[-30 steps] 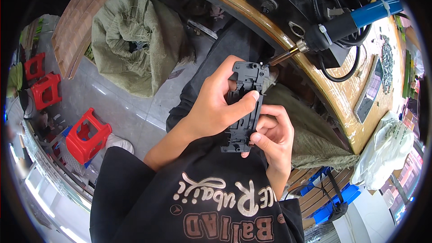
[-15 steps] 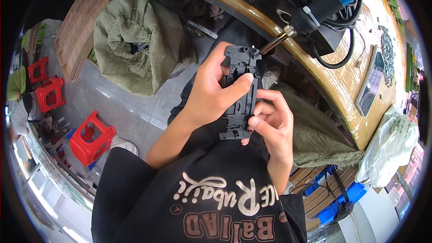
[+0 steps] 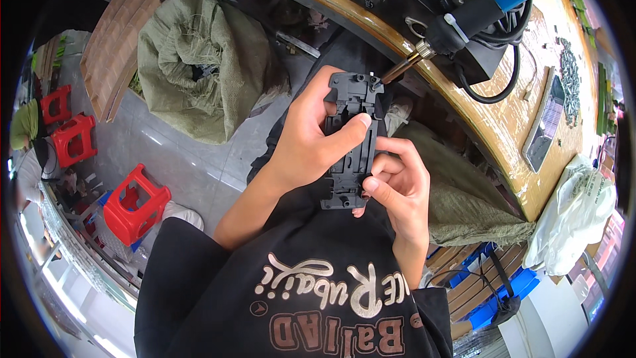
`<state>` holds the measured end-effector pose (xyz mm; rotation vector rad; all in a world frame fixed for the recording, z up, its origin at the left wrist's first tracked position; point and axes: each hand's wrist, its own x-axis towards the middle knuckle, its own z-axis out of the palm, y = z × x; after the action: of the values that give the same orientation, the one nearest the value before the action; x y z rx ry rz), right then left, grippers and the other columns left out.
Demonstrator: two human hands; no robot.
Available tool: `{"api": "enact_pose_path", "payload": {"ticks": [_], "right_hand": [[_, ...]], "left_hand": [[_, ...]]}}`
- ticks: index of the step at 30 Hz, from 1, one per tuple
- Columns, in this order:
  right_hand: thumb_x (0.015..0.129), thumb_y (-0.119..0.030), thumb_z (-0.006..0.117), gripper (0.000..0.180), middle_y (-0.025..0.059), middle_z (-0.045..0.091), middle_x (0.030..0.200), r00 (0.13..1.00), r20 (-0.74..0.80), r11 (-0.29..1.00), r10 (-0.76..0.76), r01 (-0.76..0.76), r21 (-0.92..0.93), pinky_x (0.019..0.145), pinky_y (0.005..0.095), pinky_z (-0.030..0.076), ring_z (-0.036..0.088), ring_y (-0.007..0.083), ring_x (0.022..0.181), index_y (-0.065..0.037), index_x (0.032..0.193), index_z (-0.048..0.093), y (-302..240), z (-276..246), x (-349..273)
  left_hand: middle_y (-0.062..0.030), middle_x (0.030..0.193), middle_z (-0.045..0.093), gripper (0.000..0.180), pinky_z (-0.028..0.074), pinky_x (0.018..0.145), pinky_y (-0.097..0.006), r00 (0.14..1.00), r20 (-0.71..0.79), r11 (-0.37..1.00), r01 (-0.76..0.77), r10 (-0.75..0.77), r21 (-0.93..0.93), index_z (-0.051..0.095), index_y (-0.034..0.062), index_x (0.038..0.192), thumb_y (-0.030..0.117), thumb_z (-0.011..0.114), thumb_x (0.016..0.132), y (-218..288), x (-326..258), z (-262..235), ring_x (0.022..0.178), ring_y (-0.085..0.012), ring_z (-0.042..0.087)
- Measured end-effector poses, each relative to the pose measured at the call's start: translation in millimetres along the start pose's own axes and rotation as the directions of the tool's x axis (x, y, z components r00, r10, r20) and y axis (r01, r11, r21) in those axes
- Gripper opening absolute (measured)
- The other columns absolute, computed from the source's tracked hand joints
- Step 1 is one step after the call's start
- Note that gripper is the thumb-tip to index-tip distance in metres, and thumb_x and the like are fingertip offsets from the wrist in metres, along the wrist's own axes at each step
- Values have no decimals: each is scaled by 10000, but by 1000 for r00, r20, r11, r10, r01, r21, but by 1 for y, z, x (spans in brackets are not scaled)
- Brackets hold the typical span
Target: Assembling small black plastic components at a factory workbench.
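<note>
Left hand (image 3: 308,149) grip clamps black plastic part (image 3: 351,146) from its left side, thumb across the face. Part's long axis upright, top corner touching screwdriver tip (image 3: 397,71). Right hand (image 3: 397,189) pinches lower right edge, below desk (image 3: 503,113).

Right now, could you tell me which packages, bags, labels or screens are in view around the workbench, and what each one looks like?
Woven sack: on the floor at upper left, bulging, olive green.
Second sack: under the wooden bench, right of the hands, same olive weave, slumped.
Plastic bag: at the right rim by the bench end, white, crumpled.
Flat tray or panel: lying on the bench top at right, rectangular, grey; cannot tell whether it is a screen.
</note>
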<state>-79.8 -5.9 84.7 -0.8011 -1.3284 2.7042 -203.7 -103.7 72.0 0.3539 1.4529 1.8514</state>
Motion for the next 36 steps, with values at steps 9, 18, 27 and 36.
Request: {"api": "enact_pose_path", "payload": {"ticks": [9,18,27,36], "right_hand": [[744,94,549,385,81,519,687,1000,-10,1000,1,-2,-20,478,255,504,557,139,585,67,1098,401,2,-2,2],[742,102,544,388,92,532,691,1000,-5,1000,13,-13,-7,484,247,496,562,146,585,72,1100,399,4,-2,-4],[756,83,543,377,104,542,756,1000,8,999,25,-25,-28,485,240,495,563,138,617,57,1101,391,4,-4,-4],[769,70,529,325,99,553,807,991,-23,991,133,-133,-3,492,224,488,558,120,604,47,1063,393,21,-29,-24]], "left_hand": [[-35,804,520,240,426,618,-208,1000,3,1000,1,-1,2,418,4,944,-4,548,742,-3,0,-1,722,-62,507],[-36,798,532,259,430,602,-206,1000,22,999,-14,13,44,416,0,959,0,549,737,-4,-5,-2,717,-57,511],[-41,828,529,263,432,633,-212,1000,14,999,-20,19,49,420,2,970,16,552,743,-13,-8,-2,745,-63,509],[-29,886,522,341,429,682,-211,986,124,993,115,-114,-7,417,0,1107,23,522,784,-40,-19,16,769,-49,493]]}}
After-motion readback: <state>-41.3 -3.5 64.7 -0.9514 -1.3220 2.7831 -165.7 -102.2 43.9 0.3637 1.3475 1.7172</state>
